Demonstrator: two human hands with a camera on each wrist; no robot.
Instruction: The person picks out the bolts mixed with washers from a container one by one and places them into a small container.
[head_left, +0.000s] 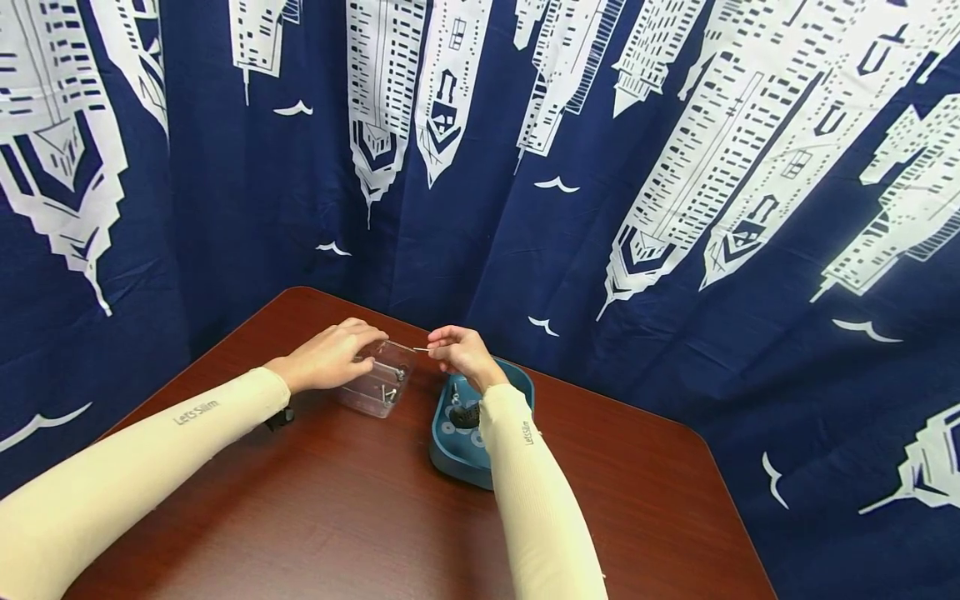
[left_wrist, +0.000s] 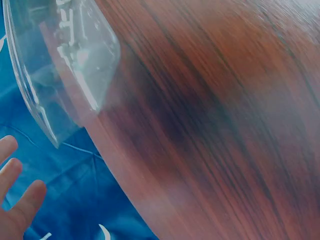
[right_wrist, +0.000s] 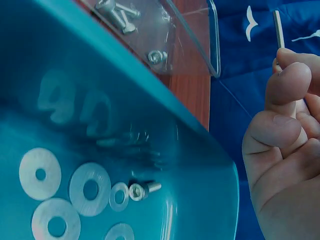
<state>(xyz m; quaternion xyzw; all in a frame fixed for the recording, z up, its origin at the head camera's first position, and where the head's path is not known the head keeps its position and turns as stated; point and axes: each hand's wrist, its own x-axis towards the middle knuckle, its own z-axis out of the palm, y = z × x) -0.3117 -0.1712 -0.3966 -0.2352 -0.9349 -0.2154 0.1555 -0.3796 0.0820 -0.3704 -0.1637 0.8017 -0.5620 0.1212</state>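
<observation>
My left hand (head_left: 335, 354) hovers over the near-left part of a clear plastic box (head_left: 372, 405), its fingers loosely extended. In the left wrist view those fingers (left_wrist: 25, 202) stand apart from the box's corner, holding nothing. Above the far-left end of a blue tray (head_left: 459, 472), my right hand (head_left: 462, 354) pinches a thin silver screw (right_wrist: 278, 29) between thumb and fingertips. The shank sticks out toward the box, and its other end is hidden in the fingers. Inside the clear box lie several loose bolts (right_wrist: 119, 18).
Several flat washers (right_wrist: 40, 159) and a socket-head screw (right_wrist: 137, 192) lie on the tray's floor. The box has divided compartments and stands left of the tray, near the back edge of the brown wooden table (head_left: 315, 492). A blue curtain (head_left: 480, 242) printed with buildings hangs behind.
</observation>
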